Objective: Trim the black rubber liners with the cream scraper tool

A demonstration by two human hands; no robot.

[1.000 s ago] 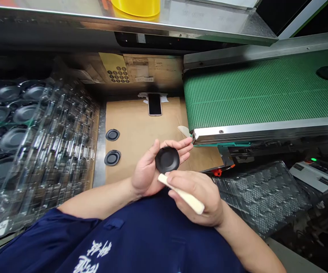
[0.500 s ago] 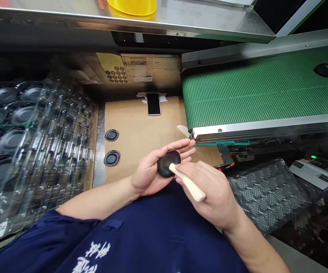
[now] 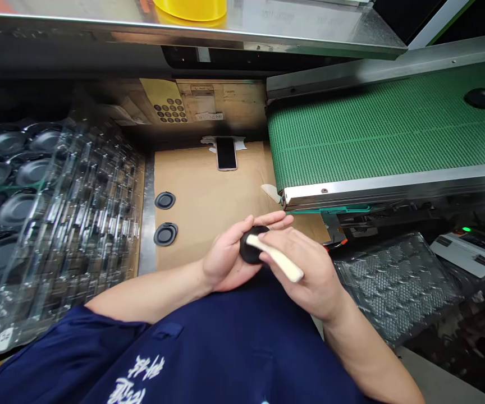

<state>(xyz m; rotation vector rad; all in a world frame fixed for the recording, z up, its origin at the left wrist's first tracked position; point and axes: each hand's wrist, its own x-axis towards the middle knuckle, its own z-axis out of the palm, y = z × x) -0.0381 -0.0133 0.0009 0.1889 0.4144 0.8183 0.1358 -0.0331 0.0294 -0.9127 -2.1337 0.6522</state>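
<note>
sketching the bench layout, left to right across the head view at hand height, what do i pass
clear tray of black discs, black rings, left hand with black disc, right hand with white stick, embossed tray, white device

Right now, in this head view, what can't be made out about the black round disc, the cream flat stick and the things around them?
- The underside of the black round disc: hidden by the left hand cupping it.
- The part of the cream flat stick held in the right hand: hidden by that hand.
- The yellow round container on the steel shelf: cut off by the top edge.
</note>
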